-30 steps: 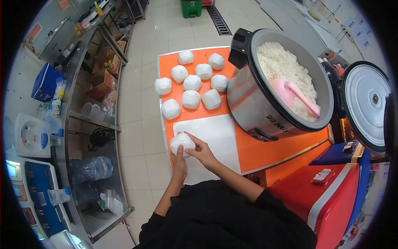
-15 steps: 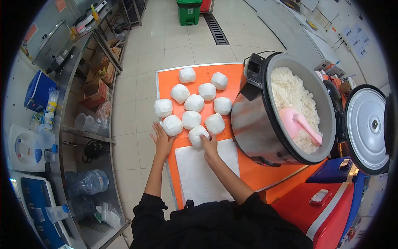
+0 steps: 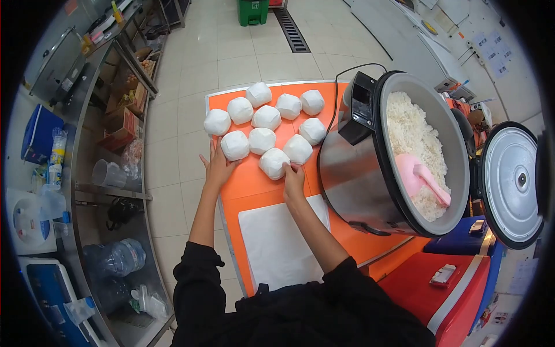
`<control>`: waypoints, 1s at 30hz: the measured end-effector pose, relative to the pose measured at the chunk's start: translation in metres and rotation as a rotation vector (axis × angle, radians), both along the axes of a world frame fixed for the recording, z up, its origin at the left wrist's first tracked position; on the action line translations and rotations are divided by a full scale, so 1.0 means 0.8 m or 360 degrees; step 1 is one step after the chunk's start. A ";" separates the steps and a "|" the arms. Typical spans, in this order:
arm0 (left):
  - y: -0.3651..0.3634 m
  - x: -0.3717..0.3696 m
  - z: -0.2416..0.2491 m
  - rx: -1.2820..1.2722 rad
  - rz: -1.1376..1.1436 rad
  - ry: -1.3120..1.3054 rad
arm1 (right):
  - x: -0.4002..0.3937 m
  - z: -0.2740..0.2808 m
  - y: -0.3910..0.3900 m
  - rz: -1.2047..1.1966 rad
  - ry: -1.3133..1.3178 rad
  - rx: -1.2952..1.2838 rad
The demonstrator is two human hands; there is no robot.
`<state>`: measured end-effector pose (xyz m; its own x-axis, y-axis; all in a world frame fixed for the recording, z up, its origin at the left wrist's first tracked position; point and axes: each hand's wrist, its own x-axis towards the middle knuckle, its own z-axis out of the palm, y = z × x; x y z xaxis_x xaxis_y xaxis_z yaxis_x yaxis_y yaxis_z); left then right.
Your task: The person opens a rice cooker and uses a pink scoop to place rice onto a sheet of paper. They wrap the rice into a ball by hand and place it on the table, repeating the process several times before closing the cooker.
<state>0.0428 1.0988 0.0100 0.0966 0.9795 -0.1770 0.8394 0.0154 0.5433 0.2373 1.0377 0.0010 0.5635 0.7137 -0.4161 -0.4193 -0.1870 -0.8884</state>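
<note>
Several rounded bundles wrapped in white paper stand grouped on an orange tabletop. My left hand is open at the left, its fingers stretched along the lower left side of one wrapped bundle. Closed fingers of my right hand grip the right edge of the nearest wrapped bundle. What the paper encloses is hidden. Flat white paper sheets lie below my hands, partly under my right forearm.
A large rice cooker stands right of the bundles, holding white rice and a pink scoop. Its lid hangs open. A red cooler box is at lower right; metal shelving runs along the left.
The bundles have shifted away from me and closer together, with both hands moved forward. My right fingers went from the top of the nearest bundle to its right edge. The view has tilted slightly.
</note>
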 end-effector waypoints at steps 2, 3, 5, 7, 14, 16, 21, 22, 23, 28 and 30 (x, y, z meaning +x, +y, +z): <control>0.006 0.002 -0.004 0.0045 0.0010 -0.0040 | 0.007 0.007 -0.015 0.0218 -0.0134 0.0155; 0.007 0.004 -0.005 0.0086 0.0022 -0.0074 | 0.008 0.017 -0.022 0.0217 -0.0141 0.0152; 0.003 0.007 -0.004 0.0088 0.0105 -0.0206 | 0.013 0.030 -0.033 0.0164 -0.1424 -0.0126; -0.014 0.016 -0.003 0.0096 0.0186 -0.0326 | 0.024 0.020 -0.016 0.0224 -0.1547 -0.0006; -0.123 0.107 0.009 0.0543 0.0032 -0.0346 | 0.030 0.003 0.043 0.0663 -0.1600 0.0269; -0.121 0.123 -0.004 0.0521 -0.0014 -0.0201 | 0.045 0.009 0.060 0.0717 -0.1886 0.0310; -0.094 0.141 0.002 0.0561 0.0181 -0.0045 | 0.049 0.038 0.107 0.0272 -0.1390 -0.0157; -0.089 0.144 0.009 0.0561 0.0179 -0.0044 | 0.052 0.031 0.117 0.0247 -0.1463 -0.0265; -0.084 0.149 0.012 0.0521 0.0166 -0.0011 | 0.055 0.029 0.125 0.0244 -0.1463 -0.0266; -0.105 0.149 0.022 0.0704 0.0048 -0.0324 | 0.060 0.051 0.088 0.0859 -0.1448 0.0289; -0.148 0.130 0.021 0.0700 -0.0193 -0.0413 | 0.041 0.171 -0.010 0.1133 -0.1271 0.0517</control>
